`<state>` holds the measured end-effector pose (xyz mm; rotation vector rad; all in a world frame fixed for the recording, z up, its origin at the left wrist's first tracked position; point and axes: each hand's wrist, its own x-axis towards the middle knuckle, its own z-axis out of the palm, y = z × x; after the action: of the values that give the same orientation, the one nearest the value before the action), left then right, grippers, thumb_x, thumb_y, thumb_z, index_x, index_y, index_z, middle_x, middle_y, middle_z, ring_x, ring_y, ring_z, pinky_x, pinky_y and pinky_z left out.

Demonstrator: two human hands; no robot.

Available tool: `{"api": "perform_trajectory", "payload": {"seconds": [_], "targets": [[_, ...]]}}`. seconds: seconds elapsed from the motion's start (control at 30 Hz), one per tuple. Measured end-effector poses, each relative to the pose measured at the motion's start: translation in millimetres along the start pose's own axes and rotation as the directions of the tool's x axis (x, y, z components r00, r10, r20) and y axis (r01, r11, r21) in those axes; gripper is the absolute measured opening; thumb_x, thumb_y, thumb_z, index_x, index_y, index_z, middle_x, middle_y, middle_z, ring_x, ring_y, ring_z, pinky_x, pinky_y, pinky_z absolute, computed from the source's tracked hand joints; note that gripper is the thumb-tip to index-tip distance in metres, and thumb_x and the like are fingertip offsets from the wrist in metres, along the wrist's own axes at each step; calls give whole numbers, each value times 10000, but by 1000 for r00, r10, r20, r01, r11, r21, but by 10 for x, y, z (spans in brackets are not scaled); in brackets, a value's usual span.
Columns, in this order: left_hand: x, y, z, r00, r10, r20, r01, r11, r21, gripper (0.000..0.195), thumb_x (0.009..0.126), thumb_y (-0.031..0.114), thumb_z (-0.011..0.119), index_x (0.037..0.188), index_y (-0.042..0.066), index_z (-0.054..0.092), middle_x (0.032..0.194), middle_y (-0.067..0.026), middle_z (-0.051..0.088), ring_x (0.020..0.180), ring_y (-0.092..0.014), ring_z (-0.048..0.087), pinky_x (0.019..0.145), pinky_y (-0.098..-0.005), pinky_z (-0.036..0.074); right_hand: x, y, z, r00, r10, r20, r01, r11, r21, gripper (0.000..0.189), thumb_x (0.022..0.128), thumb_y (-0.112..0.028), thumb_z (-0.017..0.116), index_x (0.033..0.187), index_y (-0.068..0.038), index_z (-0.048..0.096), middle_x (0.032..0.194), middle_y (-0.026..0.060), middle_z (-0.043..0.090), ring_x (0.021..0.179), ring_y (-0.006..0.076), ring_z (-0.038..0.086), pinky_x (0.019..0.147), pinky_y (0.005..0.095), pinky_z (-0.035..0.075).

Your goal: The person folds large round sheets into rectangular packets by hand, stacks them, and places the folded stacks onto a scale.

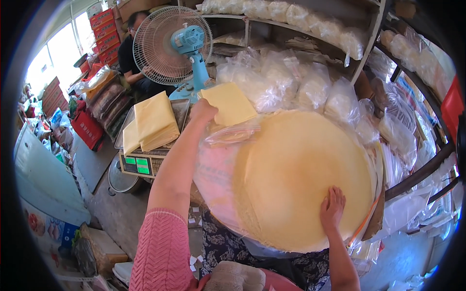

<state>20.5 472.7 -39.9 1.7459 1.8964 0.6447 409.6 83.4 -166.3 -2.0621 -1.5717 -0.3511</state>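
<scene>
My left hand (204, 111) grips the left edge of a folded pale-yellow sheet (233, 103), its thumb side against the upper surface. Under that sheet lie clear plastic bags (233, 135) with yellowish contents. My right hand (333, 207) rests palm down near the right front of a broad round stack of thin yellow sheets (291, 163), holding nothing. Left of my left forearm, more folded yellow sheets (154, 122) sit on the metal pan of a digital scale (140, 164) with lit green displays.
A blue electric fan (187, 40) stands behind the scale, and a person (134, 72) sits beyond it. Filled clear plastic bags (276, 80) line the back, below a shelf of more bags (269, 11). A lidded pot (123, 178) is below the scale.
</scene>
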Motion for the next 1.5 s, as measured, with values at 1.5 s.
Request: {"api": "perform_trajectory", "payload": {"seconds": [1.5], "targets": [[75,-2818,-1754,859,-186,-478,-123,830,-544,460,672,-23,625,1132,-18,631,881,-49,665,774,-165,621,673,-293,482,-12,-62,67,997,-51,53,51,999,-3,391,882,-66,526,1263,22,542,1355,195,512,1301,376,433,1116,501,296]]}}
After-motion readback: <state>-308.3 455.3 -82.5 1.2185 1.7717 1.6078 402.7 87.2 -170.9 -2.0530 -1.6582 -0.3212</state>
